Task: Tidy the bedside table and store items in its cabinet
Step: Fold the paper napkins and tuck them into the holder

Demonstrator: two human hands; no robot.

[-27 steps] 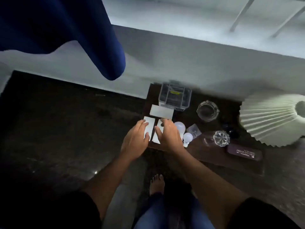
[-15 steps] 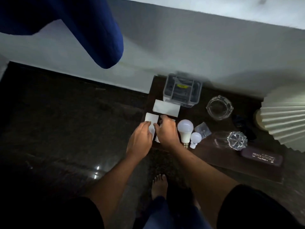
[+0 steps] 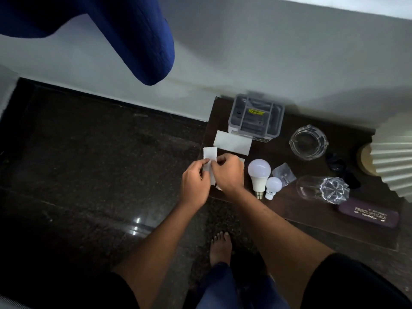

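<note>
A dark wooden bedside table (image 3: 296, 210) stands against the wall. At its left front corner my left hand (image 3: 195, 182) and my right hand (image 3: 228, 172) meet and pinch a small white paper (image 3: 210, 155), lifted off the tabletop. A second white slip under my right hand is mostly hidden. A larger white paper (image 3: 233, 142) lies flat behind them. Right of my hands lie a large white bulb (image 3: 258, 173) and a small white bulb (image 3: 273, 186).
On the table are a clear plastic organiser box (image 3: 256, 118), a glass ashtray (image 3: 308, 141), a small plastic packet (image 3: 284, 175), a tipped cut-glass tumbler (image 3: 323, 189), a purple spectacle case (image 3: 367, 215) and a pleated lamp (image 3: 394, 157). Blue cloth (image 3: 124, 32) hangs top left. My bare foot (image 3: 220, 245) stands below.
Both hands went from lying flat on the small white slips to pinching one together and raising it. The camera shifted, so the table sits further right.
</note>
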